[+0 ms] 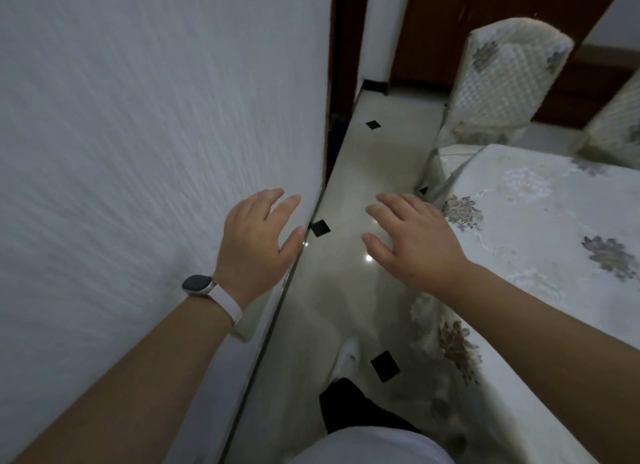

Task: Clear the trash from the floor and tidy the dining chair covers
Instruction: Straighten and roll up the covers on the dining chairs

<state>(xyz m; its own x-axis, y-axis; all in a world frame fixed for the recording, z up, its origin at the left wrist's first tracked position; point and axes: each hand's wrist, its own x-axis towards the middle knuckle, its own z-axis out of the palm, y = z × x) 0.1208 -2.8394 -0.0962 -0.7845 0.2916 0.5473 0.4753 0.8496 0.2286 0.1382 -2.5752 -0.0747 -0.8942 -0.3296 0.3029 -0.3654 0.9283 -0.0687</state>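
Observation:
My left hand (256, 241), with a watch on its wrist, is held out in front of the white wall with fingers relaxed and nothing in it. My right hand (412, 238) hovers over the pale tiled floor (349, 172), fingers spread and holding nothing. A dining chair (498, 82) with a quilted floral cover stands at the far end of the table. A second covered chair (616, 124) shows at the right edge. No trash shows on the visible strip of floor.
A textured white wall (138, 134) fills the left side. The dining table (540, 221) with a floral cloth takes up the right. Between them runs a narrow floor passage with small black diamond tiles. A dark wooden door frame (341, 65) stands ahead. My foot (346, 356) is below.

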